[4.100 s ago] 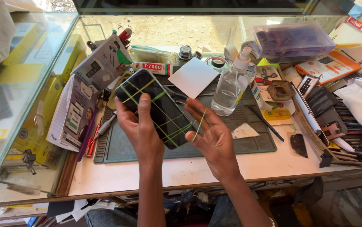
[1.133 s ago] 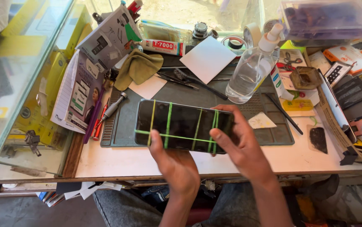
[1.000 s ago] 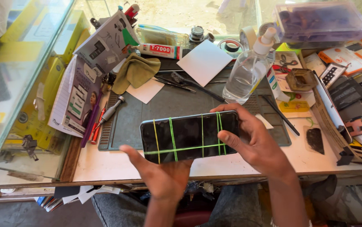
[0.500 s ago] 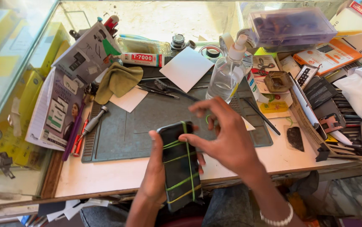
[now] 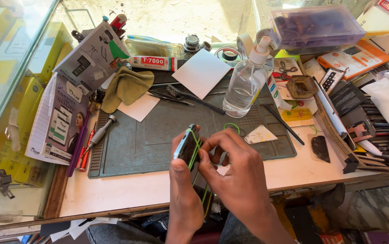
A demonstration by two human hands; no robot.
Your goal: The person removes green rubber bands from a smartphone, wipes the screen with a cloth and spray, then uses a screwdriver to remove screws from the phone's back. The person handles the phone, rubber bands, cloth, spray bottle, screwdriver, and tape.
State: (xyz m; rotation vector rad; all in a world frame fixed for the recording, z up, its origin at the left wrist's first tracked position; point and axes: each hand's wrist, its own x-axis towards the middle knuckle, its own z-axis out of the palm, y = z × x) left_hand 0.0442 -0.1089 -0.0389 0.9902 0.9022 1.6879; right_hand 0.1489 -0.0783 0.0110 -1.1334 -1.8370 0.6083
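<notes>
My left hand point(image 5: 181, 190) holds a dark phone point(image 5: 187, 145) on edge, just above the front of the grey work mat point(image 5: 158, 135). Thin green rubber bands point(image 5: 196, 143) are wrapped around the phone. My right hand point(image 5: 239, 174) closes over its right side, fingers pinching at the bands near the top end. The screen faces away and is mostly hidden by both hands. One loose green band point(image 5: 232, 126) lies on the mat just beyond my fingers.
A clear spray bottle point(image 5: 247, 81) stands at the mat's back right. An olive cloth point(image 5: 126, 86), glue tube point(image 5: 151, 63), tweezers point(image 5: 169, 97), white card point(image 5: 201, 73) and screwdrivers point(image 5: 93, 142) lie around. Packaging leans at left point(image 5: 63, 117); parts trays point(image 5: 361, 126) and a plastic box point(image 5: 316, 27) crowd the right.
The phone has turned from flat and screen-up to standing on its edge, and came closer to my body. My right hand has moved over it to grip the bands.
</notes>
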